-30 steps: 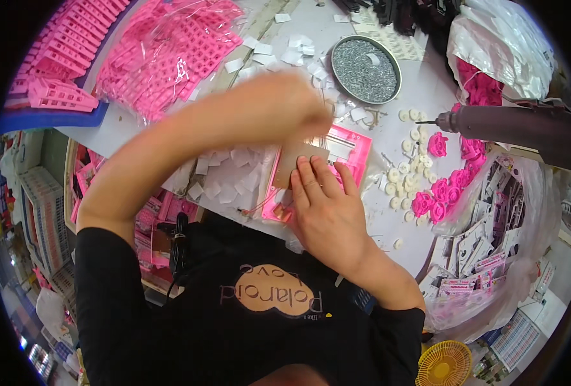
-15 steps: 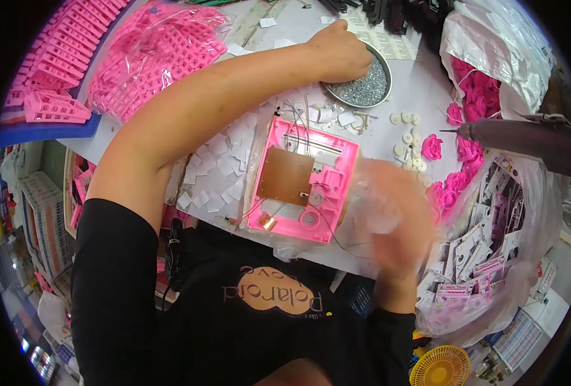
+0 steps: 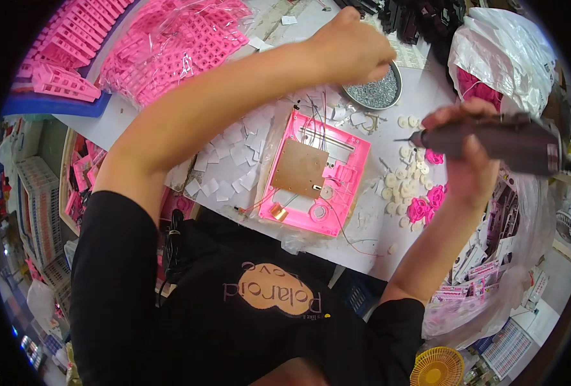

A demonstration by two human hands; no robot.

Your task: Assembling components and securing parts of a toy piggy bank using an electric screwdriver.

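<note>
My left hand (image 3: 355,50) is over the round metal dish of small silvery screws (image 3: 377,94), its fingers pinched together. Whatever they hold is hidden. My right hand (image 3: 469,157) grips a dark electric screwdriver (image 3: 497,136) around its body, the thin bit pointing left. Between my arms lies a pink plastic casing (image 3: 345,215), open side up. It contains a brown square board (image 3: 299,168), two metal rods, thin wires and a small copper-coloured motor (image 3: 277,211). A red and a black wire trail out over the casing's near edge.
Small white paper pieces (image 3: 234,157) are strewn left of the casing; cream plastic wheels (image 3: 401,183) and pink rose-shaped parts (image 3: 419,209) lie right. Bags of pink parts (image 3: 182,48) and printed pieces (image 3: 472,257) flank the table. A blue tray (image 3: 95,106) stands far left.
My right hand has moved up and right from beside the casing and now grips the hanging screwdriver. My left hand has risen slightly off the screws. The whole view has shifted a little.
</note>
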